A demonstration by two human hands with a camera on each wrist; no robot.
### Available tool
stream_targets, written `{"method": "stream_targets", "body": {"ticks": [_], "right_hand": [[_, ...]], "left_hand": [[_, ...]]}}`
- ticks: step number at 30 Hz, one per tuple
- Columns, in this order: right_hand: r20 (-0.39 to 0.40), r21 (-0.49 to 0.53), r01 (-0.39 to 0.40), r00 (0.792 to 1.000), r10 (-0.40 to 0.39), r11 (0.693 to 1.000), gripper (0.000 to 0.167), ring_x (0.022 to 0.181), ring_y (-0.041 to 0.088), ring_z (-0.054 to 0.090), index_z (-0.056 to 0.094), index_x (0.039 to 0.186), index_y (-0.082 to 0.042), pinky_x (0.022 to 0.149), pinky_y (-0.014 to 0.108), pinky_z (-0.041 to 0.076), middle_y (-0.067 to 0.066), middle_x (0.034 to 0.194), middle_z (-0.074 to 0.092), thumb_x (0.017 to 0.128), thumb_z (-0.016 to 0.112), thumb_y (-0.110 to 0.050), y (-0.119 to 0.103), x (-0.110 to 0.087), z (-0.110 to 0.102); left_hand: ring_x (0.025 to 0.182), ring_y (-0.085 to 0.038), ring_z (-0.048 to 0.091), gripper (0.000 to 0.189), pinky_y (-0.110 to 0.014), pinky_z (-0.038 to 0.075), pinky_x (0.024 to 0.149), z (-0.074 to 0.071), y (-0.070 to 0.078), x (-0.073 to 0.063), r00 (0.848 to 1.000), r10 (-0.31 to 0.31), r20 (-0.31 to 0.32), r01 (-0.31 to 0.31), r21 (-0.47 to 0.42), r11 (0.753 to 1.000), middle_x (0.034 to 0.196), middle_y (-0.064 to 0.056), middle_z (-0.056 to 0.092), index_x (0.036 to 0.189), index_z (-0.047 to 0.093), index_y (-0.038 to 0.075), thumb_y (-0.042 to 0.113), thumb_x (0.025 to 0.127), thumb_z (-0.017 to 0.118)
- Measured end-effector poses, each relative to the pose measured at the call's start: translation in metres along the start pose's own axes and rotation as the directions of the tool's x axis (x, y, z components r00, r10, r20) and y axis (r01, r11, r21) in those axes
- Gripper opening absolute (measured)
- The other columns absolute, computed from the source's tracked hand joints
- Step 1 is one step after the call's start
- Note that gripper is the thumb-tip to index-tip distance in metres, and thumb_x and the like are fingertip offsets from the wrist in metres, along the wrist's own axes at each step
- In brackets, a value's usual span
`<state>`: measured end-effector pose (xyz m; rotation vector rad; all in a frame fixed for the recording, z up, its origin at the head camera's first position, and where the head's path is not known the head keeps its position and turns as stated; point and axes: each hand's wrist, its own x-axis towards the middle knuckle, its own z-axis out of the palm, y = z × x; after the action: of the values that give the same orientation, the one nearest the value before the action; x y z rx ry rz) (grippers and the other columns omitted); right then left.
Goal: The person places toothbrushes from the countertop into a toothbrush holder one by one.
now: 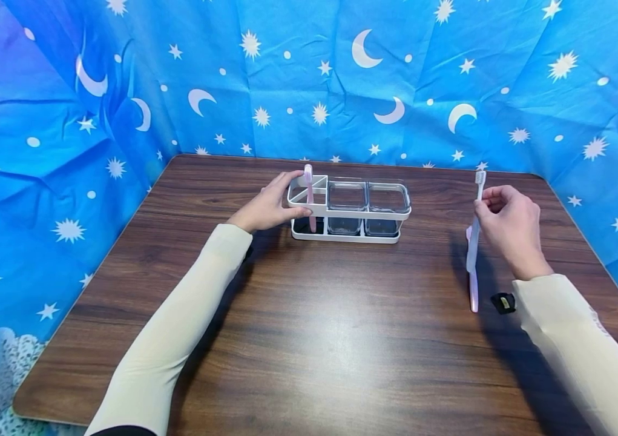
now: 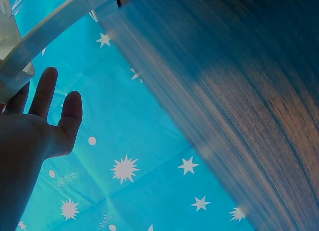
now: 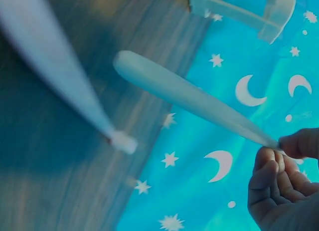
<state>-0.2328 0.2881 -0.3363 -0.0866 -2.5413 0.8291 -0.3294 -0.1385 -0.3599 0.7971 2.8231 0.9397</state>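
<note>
My left hand (image 1: pixel 270 203) grips the left end of a white toothbrush holder (image 1: pixel 363 215), thumb at its front and fingers toward the back. A pink toothbrush (image 1: pixel 309 181) stands upright in one of the holder's left compartments. To the right, my right hand (image 1: pixel 512 224) pinches a whitish toothbrush (image 1: pixel 474 245) near its neck, bristles up and handle down. In the right wrist view, thumb and fingertips meet on the thin part of this toothbrush (image 3: pixel 189 99). Another pink toothbrush (image 1: pixel 474 293) lies on the table, partly hidden behind the held one.
Two clear square cups (image 1: pixel 348 197) sit in the holder's middle and right sections. The brown wooden table (image 1: pixel 309 363) ends at a blue curtain (image 1: pixel 330 79) with moons and stars. A small black object (image 1: pixel 503 303) shows beside my right sleeve.
</note>
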Motion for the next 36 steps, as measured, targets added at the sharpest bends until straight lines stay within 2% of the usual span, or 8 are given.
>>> {"method": "stream_targets", "body": {"ticks": [6,10,16,24,32,36], "right_hand": [[-0.073,0.078,0.018,0.997,-0.013,0.997,0.026,0.072,0.007,0.051,0.063,0.107,0.001,0.062,0.011,0.037,0.014,0.094,0.064,0.093,0.058,-0.021,-0.018,0.001,0.003],[-0.101,0.137,0.091,0.992,-0.078,0.986,0.023,0.072,0.004,0.051,0.064,0.106,0.001,0.065,0.011,0.038,0.012,0.092,0.065,0.091,0.062,-0.017,-0.031,0.001,0.005],[-0.125,0.238,0.186,0.979,-0.16,0.953,0.02,0.074,0.005,0.055,0.062,0.105,0.001,0.069,0.012,0.042,0.008,0.092,0.064,0.09,0.065,-0.012,-0.049,-0.002,0.009],[-0.198,0.375,0.276,0.957,-0.214,0.885,0.022,0.077,0.009,0.058,0.062,0.105,0.003,0.076,0.015,0.047,0.005,0.092,0.064,0.087,0.068,-0.009,-0.076,-0.003,0.013],[-0.257,0.461,0.351,0.932,-0.256,0.815,0.02,0.078,0.013,0.059,0.062,0.102,0.005,0.076,0.019,0.048,0.006,0.094,0.064,0.086,0.068,-0.005,-0.102,-0.003,0.017],[-0.288,0.521,0.399,0.914,-0.284,0.755,0.019,0.077,0.015,0.059,0.061,0.101,0.008,0.075,0.022,0.049,0.008,0.092,0.064,0.086,0.068,-0.001,-0.114,-0.003,0.02]], "left_hand": [[0.134,-0.023,0.028,0.089,-0.055,0.02,0.106,0.001,-0.002,0.0,1.0,0.001,-0.004,-0.001,0.005,1.0,0.15,-0.002,0.026,0.15,0.021,0.027,0.063,0.079,0.063],[0.134,-0.023,0.029,0.09,-0.055,0.02,0.106,0.002,-0.001,0.001,1.0,0.01,-0.007,-0.009,0.009,1.0,0.149,-0.002,0.027,0.15,0.021,0.026,0.063,0.079,0.063],[0.134,-0.024,0.029,0.089,-0.056,0.02,0.105,0.001,0.0,0.001,1.0,0.008,-0.005,-0.008,0.0,1.0,0.149,-0.002,0.027,0.15,0.022,0.027,0.062,0.079,0.064],[0.135,-0.024,0.028,0.089,-0.056,0.016,0.107,0.001,-0.001,0.0,1.0,0.003,0.0,-0.003,0.012,1.0,0.15,-0.003,0.026,0.15,0.021,0.026,0.061,0.08,0.064],[0.135,-0.024,0.028,0.089,-0.056,0.016,0.107,0.002,-0.002,-0.001,1.0,0.001,-0.005,-0.001,0.009,1.0,0.15,-0.003,0.026,0.15,0.021,0.026,0.062,0.08,0.063],[0.135,-0.023,0.027,0.089,-0.056,0.014,0.107,0.002,-0.002,0.0,1.0,0.006,-0.007,-0.006,0.015,1.0,0.15,-0.002,0.026,0.15,0.021,0.026,0.061,0.08,0.064]]}}
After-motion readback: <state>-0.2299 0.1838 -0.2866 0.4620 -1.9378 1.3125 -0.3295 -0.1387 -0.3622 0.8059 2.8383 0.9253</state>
